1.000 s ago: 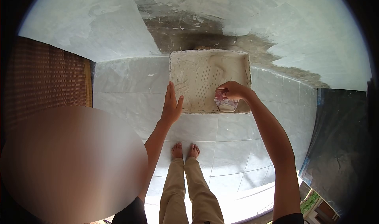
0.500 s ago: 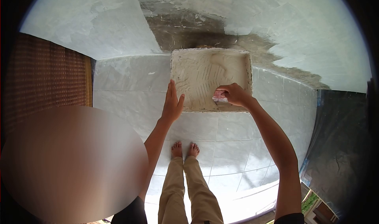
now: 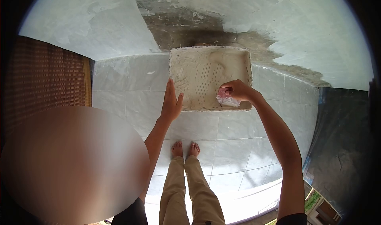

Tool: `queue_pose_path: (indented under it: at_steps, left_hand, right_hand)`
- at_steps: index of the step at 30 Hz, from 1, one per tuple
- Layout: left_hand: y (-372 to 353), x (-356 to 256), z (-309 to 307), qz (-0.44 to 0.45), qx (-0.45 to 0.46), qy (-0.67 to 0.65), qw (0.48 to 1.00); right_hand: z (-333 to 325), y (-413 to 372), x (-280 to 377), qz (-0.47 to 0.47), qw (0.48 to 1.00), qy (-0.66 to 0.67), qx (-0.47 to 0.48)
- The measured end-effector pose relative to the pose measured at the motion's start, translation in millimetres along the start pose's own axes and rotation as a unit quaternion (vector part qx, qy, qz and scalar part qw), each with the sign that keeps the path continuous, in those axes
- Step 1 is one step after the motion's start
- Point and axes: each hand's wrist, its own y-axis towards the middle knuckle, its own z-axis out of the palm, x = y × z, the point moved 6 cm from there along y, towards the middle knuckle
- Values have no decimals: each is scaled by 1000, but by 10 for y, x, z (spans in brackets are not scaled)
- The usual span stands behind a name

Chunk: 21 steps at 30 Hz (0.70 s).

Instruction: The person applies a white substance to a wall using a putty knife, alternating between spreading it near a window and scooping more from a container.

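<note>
A rectangular tray (image 3: 171, 62) with crusted rims holds beige paste (image 3: 198, 66), marked by thin slanted lines at its middle. My left hand (image 3: 172, 103) lies against the tray's left rim near the front corner, fingers stretched out and thumb apart. At the front right part of the tray, my right hand (image 3: 238, 91) grips a reddish scraper (image 3: 227, 98) smeared with paste. The scraper's pale lower edge is at the paste, close to the front rim.
Behind the tray rises a wall (image 3: 254, 11) with patchy grey coating and a dark bare area. Grey floor tiles (image 3: 194, 126) surround the tray. A woven brown mat (image 3: 47, 74) hangs at left; dark sheeting (image 3: 341, 137) is at right. My bare feet (image 3: 185, 149) stand in front.
My right hand has turned slightly, and the scraper shows more of its pale blade, a little lower and to the right. My left hand stays at the left rim.
</note>
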Motion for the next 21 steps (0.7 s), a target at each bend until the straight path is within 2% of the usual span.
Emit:
queue_pose_path:
  at_steps: [8, 11, 13, 14, 16, 17, 19, 20, 21]
  left_hand:
    - [-6, 14, 8, 7, -6, 3, 1000]
    - [-1, 47, 10, 12, -9, 0, 1000]
    - [0, 30, -21, 9, -9, -7, 1000]
    - [-5, 0, -39, 12, -11, -8, 1000]
    - [-29, -39, -115, -44, 1, -64, 997]
    - [-50, -100, -164, -39, -3, -63, 997]
    - [-85, -244, -287, -20, -21, -75, 997]
    - [-77, -326, -368, -11, -26, -72, 997]
    - [-72, -402, -452, -19, -32, -96, 995]
  right_hand:
    - [-10, 178, -164, 38, 999, -19, 17]
    - [-72, 229, -166, 42, 996, -67, 36]
    - [-166, 165, -146, 109, 989, -78, 55]
    - [-200, 136, -138, 109, 989, -80, 53]
    - [-290, 24, -194, 174, 984, 19, 20]
    - [-312, -23, -247, 171, 985, 17, 14]
    - [-332, -90, -269, 92, 982, 162, -27]
    - [-313, -153, -257, 86, 983, 160, -36]
    - [-280, -275, -236, 100, 940, 319, -68]
